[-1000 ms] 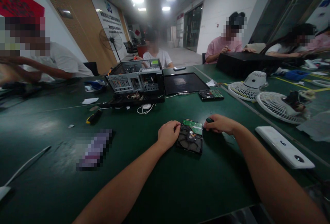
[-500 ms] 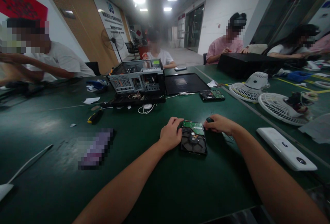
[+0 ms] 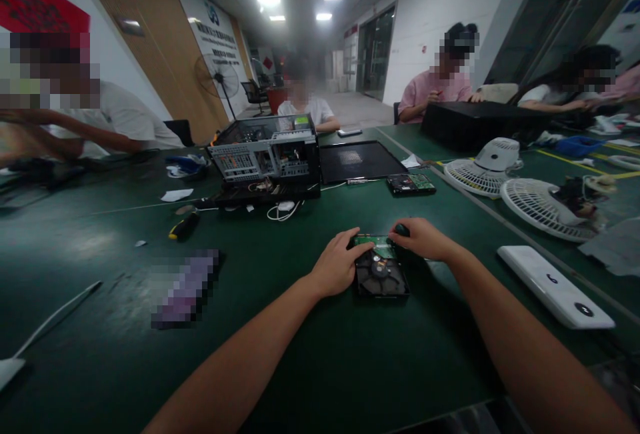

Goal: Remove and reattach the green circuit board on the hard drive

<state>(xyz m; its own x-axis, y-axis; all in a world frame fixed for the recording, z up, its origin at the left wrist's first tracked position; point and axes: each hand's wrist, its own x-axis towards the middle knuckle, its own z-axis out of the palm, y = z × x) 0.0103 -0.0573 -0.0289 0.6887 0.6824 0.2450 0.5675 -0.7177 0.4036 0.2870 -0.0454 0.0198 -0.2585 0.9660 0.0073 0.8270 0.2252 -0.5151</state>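
Note:
A hard drive (image 3: 383, 279) lies on the green table with its circuit board and dark underside facing up. Along its left side, my left hand (image 3: 341, 262) grips it, the thumb resting over the green board. My right hand (image 3: 419, 237) is closed around the dark handle of a screwdriver (image 3: 401, 229) at the drive's upper right edge. The screwdriver's tip is hidden.
Beyond the hands stands an open computer case (image 3: 265, 161), beside a black panel (image 3: 363, 161). A second hard drive (image 3: 413, 185) lies farther back. White fan parts (image 3: 543, 211) and a white power bank (image 3: 555, 285) are to the right. A yellow-black tool (image 3: 183, 226) is at left.
The hard drive has turned slightly and shifted right. My left thumb now lies over its board, and my right hand has moved left and inward with the screwdriver.

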